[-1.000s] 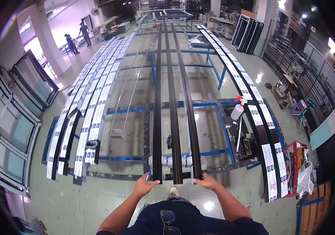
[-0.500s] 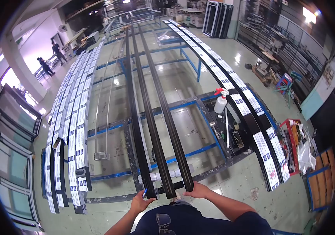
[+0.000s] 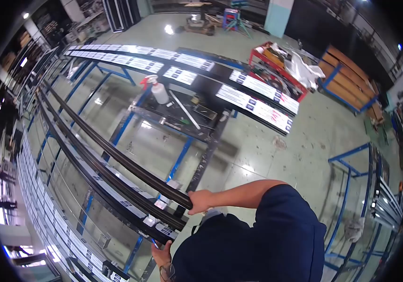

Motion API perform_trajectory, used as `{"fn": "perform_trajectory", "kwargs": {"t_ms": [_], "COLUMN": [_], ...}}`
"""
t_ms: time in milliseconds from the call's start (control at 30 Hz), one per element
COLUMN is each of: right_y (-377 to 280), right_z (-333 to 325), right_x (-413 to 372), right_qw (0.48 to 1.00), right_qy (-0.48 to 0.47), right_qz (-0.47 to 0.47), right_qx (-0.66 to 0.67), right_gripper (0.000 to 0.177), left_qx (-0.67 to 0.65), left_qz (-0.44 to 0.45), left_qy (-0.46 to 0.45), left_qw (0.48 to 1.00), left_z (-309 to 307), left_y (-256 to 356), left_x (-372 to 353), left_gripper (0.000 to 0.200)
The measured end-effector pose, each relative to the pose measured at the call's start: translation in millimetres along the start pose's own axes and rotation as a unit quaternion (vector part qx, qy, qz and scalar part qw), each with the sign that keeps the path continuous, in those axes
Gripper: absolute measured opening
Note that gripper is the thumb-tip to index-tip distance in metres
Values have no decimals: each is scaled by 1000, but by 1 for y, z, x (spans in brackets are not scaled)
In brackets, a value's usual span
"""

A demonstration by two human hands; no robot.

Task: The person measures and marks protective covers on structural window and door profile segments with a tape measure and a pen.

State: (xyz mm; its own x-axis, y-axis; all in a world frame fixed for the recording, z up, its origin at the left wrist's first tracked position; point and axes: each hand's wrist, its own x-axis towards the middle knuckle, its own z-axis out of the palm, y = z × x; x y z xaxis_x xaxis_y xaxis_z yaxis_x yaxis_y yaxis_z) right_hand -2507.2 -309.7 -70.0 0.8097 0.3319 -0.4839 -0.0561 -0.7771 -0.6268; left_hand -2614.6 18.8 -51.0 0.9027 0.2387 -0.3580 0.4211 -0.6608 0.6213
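Note:
Three long dark metal profiles run side by side away from me across the frame. My right hand (image 3: 200, 202) grips the near end of the right-hand profile (image 3: 131, 164). At the near end of the left-hand profile (image 3: 116, 203) is my left hand (image 3: 162, 254), its fingers and thumb around the edge. A slim blue-and-white pen (image 3: 154, 243) shows at the left fingers, partly hidden. The middle profile (image 3: 102, 170) lies between my hands, touched by neither. Beneath the ends sits a pale wrapped block (image 3: 161, 204).
A blue-and-black frame rack (image 3: 180, 160) carries the profiles. Label-covered strips (image 3: 253, 105) lie beyond it, with a spray bottle (image 3: 160, 93) and dark tray nearby. Farther off stand a red cart (image 3: 276, 70) and a wooden-sided trolley (image 3: 347, 80). Another blue frame (image 3: 347, 183) stands at right.
My view has swung to the right, so the profiles now slant toward the upper left. Both hands stay at the same profile ends.

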Motion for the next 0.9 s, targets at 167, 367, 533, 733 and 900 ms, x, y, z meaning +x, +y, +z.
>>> {"fn": "perform_trajectory", "kwargs": {"t_ms": [167,367,533,733,900], "right_y": [-8,4,48,154,236], "right_z": [11,44,75,92,47], "right_x": [-17,-63,-131,-181,-190], "right_qw": [995,982,990,993,992], "right_qy": [71,121,82,-14,-15], "right_qz": [38,45,54,118,104], "right_qx": [66,135,99,20,64], "right_gripper": [74,84,84,60,65], "left_qx": [-18,-143,-158,-19,73], "left_qz": [29,129,89,131,236], "left_qy": [-45,-85,-54,153,300], "left_qw": [998,978,982,979,921], "left_z": [-12,-2,5,13,-24], "left_y": [2,-18,-23,-25,37], "left_x": [8,20,12,-5,-52], "left_gripper": [50,35,40,52,41]}}
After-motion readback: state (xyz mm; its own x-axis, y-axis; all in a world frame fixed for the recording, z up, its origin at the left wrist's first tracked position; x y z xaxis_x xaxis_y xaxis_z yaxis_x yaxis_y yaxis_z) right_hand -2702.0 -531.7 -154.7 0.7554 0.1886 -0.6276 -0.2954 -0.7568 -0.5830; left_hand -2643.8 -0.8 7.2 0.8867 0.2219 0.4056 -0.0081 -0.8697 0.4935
